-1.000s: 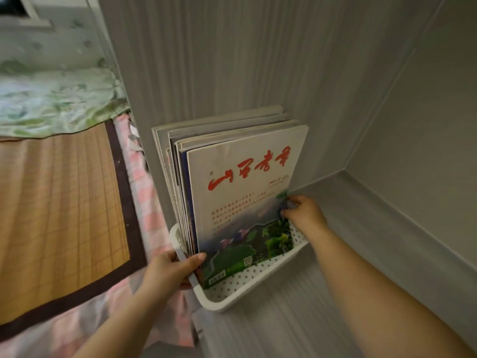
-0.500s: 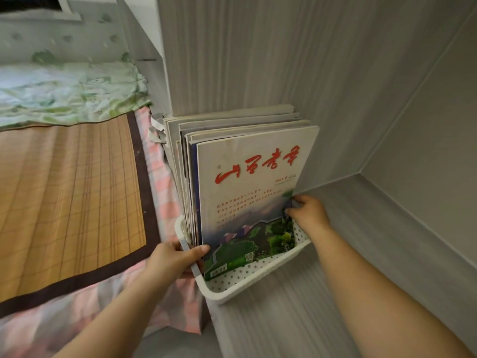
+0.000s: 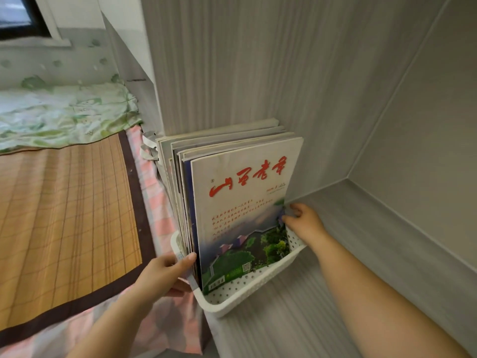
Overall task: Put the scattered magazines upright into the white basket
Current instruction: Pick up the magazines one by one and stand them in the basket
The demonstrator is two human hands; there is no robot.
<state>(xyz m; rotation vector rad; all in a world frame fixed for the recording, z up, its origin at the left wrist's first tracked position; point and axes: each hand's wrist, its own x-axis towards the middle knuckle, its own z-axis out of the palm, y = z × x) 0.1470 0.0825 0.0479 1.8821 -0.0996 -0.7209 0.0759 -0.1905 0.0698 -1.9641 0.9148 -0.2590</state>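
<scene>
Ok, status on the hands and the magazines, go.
Left hand gripping the basket's left rim, thumb on the front magazine. Right hand on the magazines' right edge. Magazines upright in the white basket on the shelf. Nothing in the way.

Grey wood-grain panel walls meet in a corner at 3 o'clock above a grey ledge. Bamboo mat at 9 o'clock; green-print bedding, dark-framed window at 11.

White perforated basket; front magazine white, red title, green-blue scene. 9 o'clock: tan grid mat, pink-check sheet.
</scene>
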